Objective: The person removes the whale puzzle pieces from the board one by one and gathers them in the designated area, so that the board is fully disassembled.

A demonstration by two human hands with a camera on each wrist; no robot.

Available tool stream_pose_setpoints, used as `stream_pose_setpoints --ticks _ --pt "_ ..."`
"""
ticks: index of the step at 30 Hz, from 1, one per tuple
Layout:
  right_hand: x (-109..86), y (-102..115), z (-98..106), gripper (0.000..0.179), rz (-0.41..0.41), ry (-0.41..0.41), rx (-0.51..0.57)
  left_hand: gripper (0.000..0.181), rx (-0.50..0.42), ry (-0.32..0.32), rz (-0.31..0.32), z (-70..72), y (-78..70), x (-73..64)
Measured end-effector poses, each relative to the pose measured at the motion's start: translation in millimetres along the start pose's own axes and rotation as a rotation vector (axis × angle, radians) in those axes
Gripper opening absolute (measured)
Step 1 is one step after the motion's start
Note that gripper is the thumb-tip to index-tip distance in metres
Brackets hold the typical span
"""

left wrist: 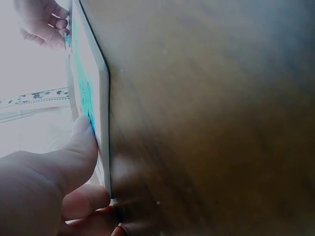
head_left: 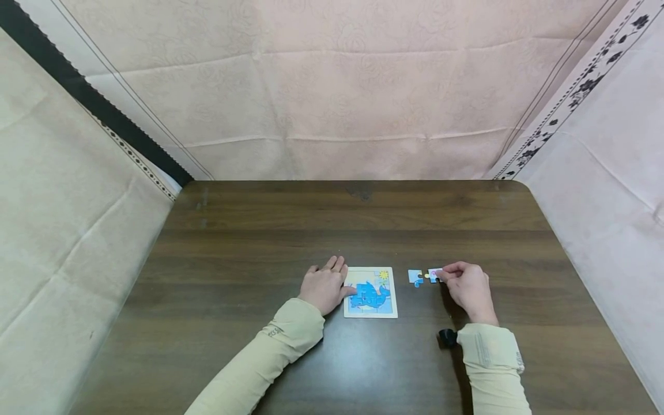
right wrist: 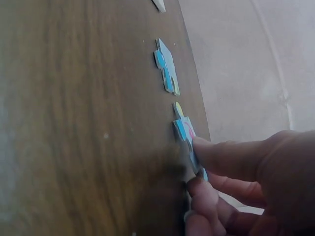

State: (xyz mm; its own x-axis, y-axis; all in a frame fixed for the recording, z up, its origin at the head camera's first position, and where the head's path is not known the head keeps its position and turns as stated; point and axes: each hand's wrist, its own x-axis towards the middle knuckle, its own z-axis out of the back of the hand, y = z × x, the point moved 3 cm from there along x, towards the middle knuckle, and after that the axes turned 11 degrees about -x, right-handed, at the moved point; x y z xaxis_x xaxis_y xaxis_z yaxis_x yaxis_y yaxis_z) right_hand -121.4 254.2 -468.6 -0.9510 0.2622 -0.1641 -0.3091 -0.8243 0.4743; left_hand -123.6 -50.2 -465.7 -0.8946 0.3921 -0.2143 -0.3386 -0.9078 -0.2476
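A square jigsaw puzzle with a pale frame and a blue whale picture lies flat on the table. Across its left edge my left hand rests with the fingers stretched forward. In the left wrist view the left thumb presses on the puzzle's face, with the other fingers along its edge. To the right, my right hand pinches a puzzle piece with blue, pink and yellow on it between thumb and fingers, low over the table. A second blue puzzle piece lies just left of it.
The dark wooden table has its far edge against a hanging pale cloth. More cloth hangs down both sides. A black object sits at the right sleeve's cuff.
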Motion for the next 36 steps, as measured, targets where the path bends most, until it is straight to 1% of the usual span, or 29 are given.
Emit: stream_pose_setpoints --ticks 4,15,18,24,27,32,36 --pt "0.4 1.0 -0.2 0.024 -0.016 -0.001 -0.006 0.068 0.005 -0.006 -0.006 1.1 0.0 0.5" --pt "2.3 1.7 -1.6 0.022 -0.025 0.014 -0.012 0.068 0.015 -0.001 -0.003 2.4 0.4 1.0" --pt "1.9 1.6 -1.2 0.020 -0.023 0.009 -0.017 0.068 0.016 0.006 -0.001 2.5 0.3 0.9" --pt "1.4 3.2 0.7 0.019 -0.004 -0.028 -0.025 0.068 0.013 0.002 0.000 3.1 0.3 1.9" --pt "0.9 3.5 0.2 0.019 -0.008 -0.016 -0.023 0.069 0.006 0.002 0.005 3.1 0.1 1.4" --pt "-0.9 2.1 -2.6 0.019 -0.023 0.027 -0.027 0.069 -0.008 0.010 0.013 1.4 0.1 -0.5" --pt "-1.9 2.0 -3.9 0.017 -0.029 0.033 -0.027 0.069 -0.008 0.008 0.012 0.0 0.4 -0.8"
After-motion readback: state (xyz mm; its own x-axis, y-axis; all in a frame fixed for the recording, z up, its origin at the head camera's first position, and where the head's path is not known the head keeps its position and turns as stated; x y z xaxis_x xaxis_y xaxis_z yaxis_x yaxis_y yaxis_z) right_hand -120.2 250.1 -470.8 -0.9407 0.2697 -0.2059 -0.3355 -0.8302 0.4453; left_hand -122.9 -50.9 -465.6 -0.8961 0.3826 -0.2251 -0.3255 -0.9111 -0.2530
